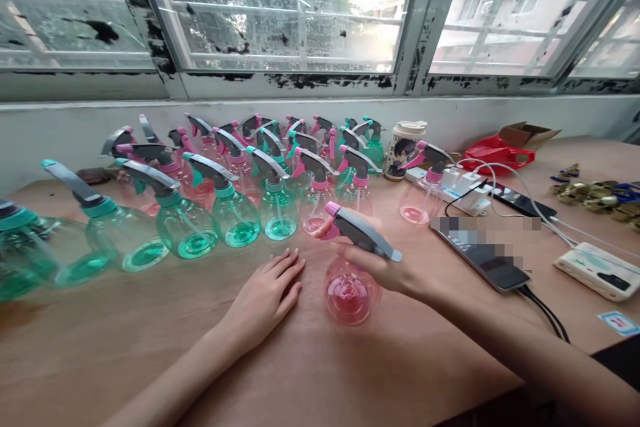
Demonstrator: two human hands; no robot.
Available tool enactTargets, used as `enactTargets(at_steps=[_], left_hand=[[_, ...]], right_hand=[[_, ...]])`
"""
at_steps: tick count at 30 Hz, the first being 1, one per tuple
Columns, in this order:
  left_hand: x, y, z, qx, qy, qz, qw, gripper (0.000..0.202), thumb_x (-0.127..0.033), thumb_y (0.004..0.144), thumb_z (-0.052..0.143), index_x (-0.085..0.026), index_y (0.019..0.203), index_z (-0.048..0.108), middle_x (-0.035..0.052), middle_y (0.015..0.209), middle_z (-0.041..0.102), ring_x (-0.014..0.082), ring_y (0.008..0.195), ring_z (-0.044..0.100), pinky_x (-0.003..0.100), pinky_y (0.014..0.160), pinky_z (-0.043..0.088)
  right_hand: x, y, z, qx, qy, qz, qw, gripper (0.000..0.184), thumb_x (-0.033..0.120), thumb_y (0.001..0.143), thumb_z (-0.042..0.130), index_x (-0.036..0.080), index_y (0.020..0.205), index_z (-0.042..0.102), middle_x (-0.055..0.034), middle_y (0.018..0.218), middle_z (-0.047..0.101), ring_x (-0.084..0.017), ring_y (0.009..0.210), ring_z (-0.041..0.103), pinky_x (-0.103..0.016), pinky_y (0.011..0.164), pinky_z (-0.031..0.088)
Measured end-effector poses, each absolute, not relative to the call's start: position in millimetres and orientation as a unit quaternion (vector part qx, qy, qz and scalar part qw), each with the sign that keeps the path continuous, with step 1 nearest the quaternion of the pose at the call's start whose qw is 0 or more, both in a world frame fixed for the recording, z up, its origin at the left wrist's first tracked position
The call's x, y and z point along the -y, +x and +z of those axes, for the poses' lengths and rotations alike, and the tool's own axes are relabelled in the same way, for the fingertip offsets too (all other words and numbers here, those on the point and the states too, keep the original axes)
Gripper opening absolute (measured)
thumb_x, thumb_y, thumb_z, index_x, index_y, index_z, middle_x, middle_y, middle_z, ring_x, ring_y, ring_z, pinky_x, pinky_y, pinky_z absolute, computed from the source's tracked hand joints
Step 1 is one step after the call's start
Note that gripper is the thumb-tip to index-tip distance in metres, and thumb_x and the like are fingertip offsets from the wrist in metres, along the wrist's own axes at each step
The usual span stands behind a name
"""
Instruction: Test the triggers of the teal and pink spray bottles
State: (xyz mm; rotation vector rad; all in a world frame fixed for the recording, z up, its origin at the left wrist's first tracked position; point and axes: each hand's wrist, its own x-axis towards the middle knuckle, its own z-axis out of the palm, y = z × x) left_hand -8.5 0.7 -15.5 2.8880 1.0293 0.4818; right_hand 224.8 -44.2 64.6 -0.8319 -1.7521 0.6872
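My right hand (383,266) is wrapped round the neck of a pink spray bottle (350,294). Its grey and pink trigger head points left, and the clear pink body hangs below my fingers; I cannot tell whether the base touches the table. To its left, my left hand (267,290) lies flat on the wooden table (200,340), fingers stretched out and holding nothing. Just beyond the hands stands a row of green spray bottles (237,220), with pink spray bottles (316,204) among and behind them. Another pink spray bottle (423,197) stands apart on the right.
A patterned cup (404,150) with a lid stands near the wall. At right are a power strip (467,194) with white cables, a phone (483,254), a power bank (597,270), a red plastic bag (497,154) and a cardboard box (530,134). Windows rise behind.
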Motion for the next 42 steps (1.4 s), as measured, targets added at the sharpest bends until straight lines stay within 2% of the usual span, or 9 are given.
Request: enactTargets(at_steps=[5, 11, 15, 17, 21, 24, 28, 31, 42], left_hand=[[3, -8, -15, -0.337, 0.928, 0.158, 0.027, 0.041, -0.029, 0.099, 0.043, -0.018, 0.137, 0.055, 0.0091, 0.145, 0.051, 0.0258, 0.135, 0.045, 0.045, 0.112, 0.037], [6, -10, -16, -0.356, 0.922, 0.147, 0.020, 0.040, -0.029, 0.100, 0.043, -0.019, 0.137, 0.054, 0.0117, 0.147, 0.048, 0.0280, 0.136, 0.044, 0.049, 0.111, 0.037], [7, -9, -16, -0.379, 0.914, 0.146, 0.018, 0.039, -0.030, 0.099, 0.044, -0.017, 0.134, 0.057, 0.0147, 0.147, 0.047, 0.0305, 0.135, 0.045, 0.051, 0.110, 0.038], [7, -9, -17, -0.384, 0.912, 0.145, 0.020, 0.040, -0.030, 0.099, 0.044, -0.016, 0.134, 0.056, 0.0150, 0.147, 0.047, 0.0307, 0.135, 0.045, 0.051, 0.110, 0.037], [6, -11, -17, -0.382, 0.910, 0.157, 0.025, 0.040, -0.032, 0.099, 0.044, -0.019, 0.136, 0.055, 0.0125, 0.148, 0.047, 0.0299, 0.135, 0.045, 0.051, 0.111, 0.037], [6, -11, -17, -0.378, 0.912, 0.159, 0.024, 0.039, -0.032, 0.100, 0.043, -0.019, 0.134, 0.056, 0.0124, 0.147, 0.048, 0.0297, 0.134, 0.045, 0.050, 0.110, 0.038], [6, -10, -15, -0.374, 0.915, 0.152, 0.017, 0.040, -0.032, 0.101, 0.041, -0.017, 0.134, 0.056, 0.0142, 0.146, 0.049, 0.0302, 0.134, 0.046, 0.051, 0.110, 0.038], [6, -10, -14, -0.373, 0.915, 0.153, 0.014, 0.040, -0.032, 0.100, 0.042, -0.018, 0.135, 0.056, 0.0133, 0.145, 0.050, 0.0299, 0.133, 0.047, 0.050, 0.110, 0.038], [4, -11, -16, -0.369, 0.916, 0.158, 0.004, 0.041, -0.033, 0.100, 0.040, -0.017, 0.134, 0.057, 0.0139, 0.143, 0.052, 0.0308, 0.132, 0.048, 0.051, 0.108, 0.040]], right_hand=[[26, 219, 66, 0.740, -0.324, 0.291, 0.512, 0.021, 0.012, 0.076, 0.053, 0.019, 0.092, 0.063, -0.0038, 0.091, 0.069, -0.018, 0.078, 0.063, -0.032, 0.073, 0.049], [12, 215, 64, 0.746, -0.313, 0.316, 0.496, 0.026, 0.011, 0.069, 0.049, 0.019, 0.089, 0.062, -0.0026, 0.083, 0.068, -0.016, 0.064, 0.057, -0.030, 0.063, 0.046], [13, 215, 65, 0.744, -0.302, 0.325, 0.501, 0.028, 0.011, 0.068, 0.048, 0.020, 0.092, 0.060, -0.0048, 0.093, 0.069, -0.018, 0.075, 0.062, -0.033, 0.071, 0.049], [13, 215, 65, 0.739, -0.308, 0.331, 0.500, 0.030, 0.010, 0.067, 0.047, 0.021, 0.093, 0.057, -0.0036, 0.091, 0.069, -0.017, 0.071, 0.061, -0.033, 0.071, 0.049], [14, 216, 68, 0.744, -0.310, 0.331, 0.491, 0.027, 0.010, 0.064, 0.046, 0.022, 0.087, 0.055, 0.0046, 0.064, 0.054, -0.012, 0.051, 0.043, -0.026, 0.052, 0.040], [13, 216, 70, 0.751, -0.303, 0.324, 0.489, 0.021, 0.009, 0.063, 0.046, 0.022, 0.078, 0.051, 0.0066, 0.059, 0.044, -0.011, 0.050, 0.037, -0.024, 0.048, 0.032], [13, 216, 70, 0.745, -0.304, 0.312, 0.505, 0.011, 0.012, 0.074, 0.052, 0.022, 0.074, 0.047, 0.0053, 0.064, 0.046, -0.011, 0.055, 0.040, -0.025, 0.052, 0.035], [13, 215, 69, 0.744, -0.316, 0.309, 0.501, 0.017, 0.024, 0.086, 0.058, 0.021, 0.075, 0.046, 0.0052, 0.065, 0.045, -0.011, 0.057, 0.041, -0.025, 0.053, 0.035], [17, 217, 73, 0.766, -0.299, 0.292, 0.488, 0.026, 0.023, 0.089, 0.054, 0.021, 0.067, 0.041, 0.0052, 0.063, 0.042, -0.010, 0.055, 0.040, -0.025, 0.051, 0.034]])
